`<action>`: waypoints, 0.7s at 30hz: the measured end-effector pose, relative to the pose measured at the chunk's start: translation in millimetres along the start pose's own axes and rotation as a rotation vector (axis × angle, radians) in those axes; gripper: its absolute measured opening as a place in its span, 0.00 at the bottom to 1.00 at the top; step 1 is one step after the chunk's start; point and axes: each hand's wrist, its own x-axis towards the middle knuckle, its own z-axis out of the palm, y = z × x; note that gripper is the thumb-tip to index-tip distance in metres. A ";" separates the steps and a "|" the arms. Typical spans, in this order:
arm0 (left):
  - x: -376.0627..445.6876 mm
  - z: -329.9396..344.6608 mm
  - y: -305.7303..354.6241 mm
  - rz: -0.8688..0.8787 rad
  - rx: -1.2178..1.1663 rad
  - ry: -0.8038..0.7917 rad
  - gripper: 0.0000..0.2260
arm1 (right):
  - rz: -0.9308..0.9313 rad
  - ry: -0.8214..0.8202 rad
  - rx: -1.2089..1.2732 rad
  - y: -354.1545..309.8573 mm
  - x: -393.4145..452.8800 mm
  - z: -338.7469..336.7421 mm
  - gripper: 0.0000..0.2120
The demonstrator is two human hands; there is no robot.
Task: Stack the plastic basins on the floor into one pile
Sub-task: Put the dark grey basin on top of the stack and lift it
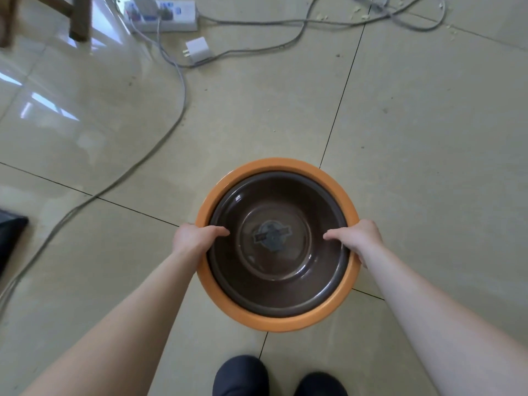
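Note:
A dark brown plastic basin (274,270) sits nested inside a larger orange basin (285,320), whose rim shows all around it. My left hand (195,237) grips the left rims, thumb lying inside the brown basin. On the opposite side my right hand (357,238) grips the right rims the same way. A dark label shows at the bottom of the brown basin. Whether the pair rests on the tiled floor or hangs just above it I cannot tell.
A white power strip (161,14) and a white charger (199,50) lie on the floor at the back, with grey cables (183,90) trailing left and right. A wooden leg (80,18) stands top left. My dark shoes (240,375) are below the basins.

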 end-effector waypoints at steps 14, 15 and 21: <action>-93.3 -20.6 45.8 0.195 0.219 -0.034 0.16 | 0.033 0.016 0.079 30.9 -63.9 -81.3 0.19; -112.4 -21.1 58.6 0.213 0.242 -0.047 0.16 | 0.048 0.024 0.107 37.1 -75.3 -100.8 0.17; -231.0 13.6 136.7 0.380 0.378 -0.151 0.15 | 0.155 0.070 0.259 85.6 -127.7 -228.4 0.17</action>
